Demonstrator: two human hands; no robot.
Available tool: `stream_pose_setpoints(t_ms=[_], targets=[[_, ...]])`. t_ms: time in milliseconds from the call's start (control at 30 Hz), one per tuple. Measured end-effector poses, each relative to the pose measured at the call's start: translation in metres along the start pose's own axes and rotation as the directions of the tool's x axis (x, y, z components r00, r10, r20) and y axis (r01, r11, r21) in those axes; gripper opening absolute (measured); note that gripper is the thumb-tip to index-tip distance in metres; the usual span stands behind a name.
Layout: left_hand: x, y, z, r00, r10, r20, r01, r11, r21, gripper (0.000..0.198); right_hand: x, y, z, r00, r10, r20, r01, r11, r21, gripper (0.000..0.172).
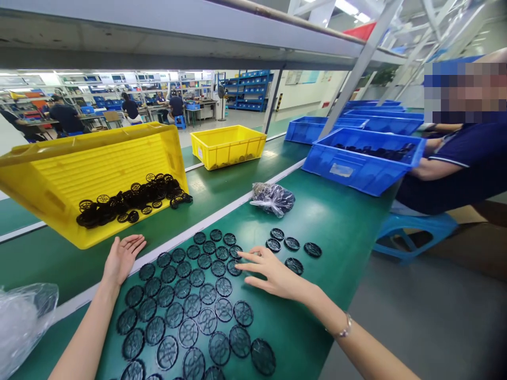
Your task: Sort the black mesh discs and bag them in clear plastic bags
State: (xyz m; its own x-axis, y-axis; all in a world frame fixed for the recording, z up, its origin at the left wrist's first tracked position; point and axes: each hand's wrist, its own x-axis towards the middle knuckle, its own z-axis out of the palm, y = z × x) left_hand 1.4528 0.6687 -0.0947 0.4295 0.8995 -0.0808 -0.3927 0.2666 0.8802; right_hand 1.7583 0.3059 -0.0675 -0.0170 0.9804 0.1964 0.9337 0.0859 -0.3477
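Observation:
Several round black mesh discs lie in rows on the green table. My right hand rests open and flat at the right edge of the rows, its fingertips touching a disc. My left hand is open, palm up, holding nothing, just below the lip of a tilted yellow bin. A pile of the same black discs spills from that bin. A few loose discs lie apart to the right of my right hand.
A clear bag of black parts lies behind the rows. A second yellow bin and blue bins stand farther back. A seated person works at the right. A crumpled plastic bag is at the left edge.

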Motion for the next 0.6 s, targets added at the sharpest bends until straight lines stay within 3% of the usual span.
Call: stream_pose_setpoints(t_ms=[100, 200, 300, 467, 600], targets=[[0.002, -0.002, -0.002, 1.0, -0.003, 0.014, 0.003, 1.0, 0.004, 0.047, 0.002, 0.022, -0.012, 0.999, 0.048, 0.021, -0.049, 0.997, 0.052, 0.036], [0.005, -0.004, -0.003, 0.999, -0.01, 0.038, 0.009, 1.0, 0.013, 0.047, 0.005, 0.033, -0.022, 0.992, 0.109, -0.066, -0.11, 0.994, 0.0, 0.041], [0.006, -0.004, -0.003, 0.999, -0.014, 0.047, 0.013, 1.0, 0.019, 0.047, 0.02, 0.024, -0.017, 0.991, 0.072, -0.113, -0.077, 0.996, -0.041, 0.037], [0.004, -0.003, -0.003, 0.999, -0.012, 0.041, 0.012, 1.0, 0.009, 0.047, 0.046, 0.009, 0.004, 0.997, -0.058, -0.06, 0.05, 0.991, -0.122, 0.035], [0.004, -0.004, -0.001, 0.999, -0.021, 0.046, 0.022, 1.0, -0.002, 0.047, 0.053, 0.02, 0.002, 0.995, 0.037, -0.091, -0.06, 0.962, -0.267, 0.028]])
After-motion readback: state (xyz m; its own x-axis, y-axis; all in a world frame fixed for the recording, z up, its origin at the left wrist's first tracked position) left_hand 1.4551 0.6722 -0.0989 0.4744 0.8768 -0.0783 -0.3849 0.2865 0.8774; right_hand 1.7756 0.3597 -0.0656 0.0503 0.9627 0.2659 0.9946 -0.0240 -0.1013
